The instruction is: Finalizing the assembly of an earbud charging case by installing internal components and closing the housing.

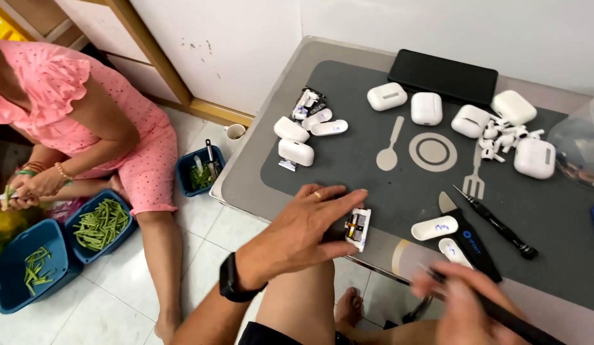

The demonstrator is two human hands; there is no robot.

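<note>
A low table (258, 191) with a steel rim fills the right half of the view, its near-left edge running along the tiled floor (137, 281), and a grey mat (374, 185) covers most of its top, leaving a bare strip along the left and near edges. On the floor to the left sits another person in a pink dress (86, 108), with three blue bins (28, 268) of green beans close by, so the floor beside the table's left edge is tight there while the tiles nearer the camera lie open. At the mat's far edge lies a black flat box (447, 76); in front of it white earbud cases (428, 108) are scattered, another cluster sits at the mat's left (296, 152), and a heap of small white earbuds (505, 137) lies at the right. The middle of the mat, around its printed plate and spoon, is open. A black knife (469, 239) and a black screwdriver (495, 223) lie near the front edge, beside two white case lids (434, 228). The left hand (303, 230) lies flat at the near edge of the mat, fingers stretched and pressing down an opened white case (359, 228) with its insides showing. The right hand (463, 303), blurred at the bottom edge just off the table, is closed around a black rod-like tool (501, 316).
</note>
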